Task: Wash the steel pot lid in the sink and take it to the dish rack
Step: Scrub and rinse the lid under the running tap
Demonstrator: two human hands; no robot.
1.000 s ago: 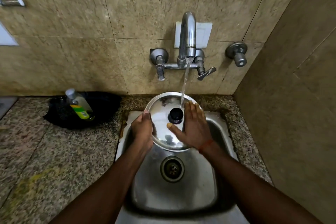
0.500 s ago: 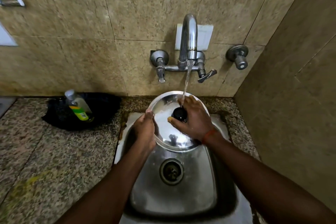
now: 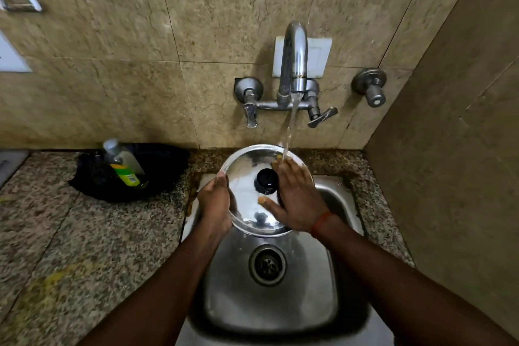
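A round steel pot lid (image 3: 247,174) with a black knob (image 3: 266,180) is held above the steel sink (image 3: 325,284), tilted toward me. My left hand (image 3: 214,205) grips its left rim. My right hand (image 3: 295,199) lies flat on the lid's right side beside the knob, fingers spread. Water runs from the wall tap (image 3: 293,64) onto my right fingertips at the lid's far edge. No dish rack is in view.
A soap bottle with a green label (image 3: 123,163) leans in a black bowl (image 3: 157,168) on the speckled granite counter (image 3: 70,233) to the left. The sink drain (image 3: 267,264) lies below the lid. Tiled walls close the back and right.
My right hand slid from over the knob to the lid's right side, fingers now flat and reaching under the water stream. The left hand kept its grip on the rim.
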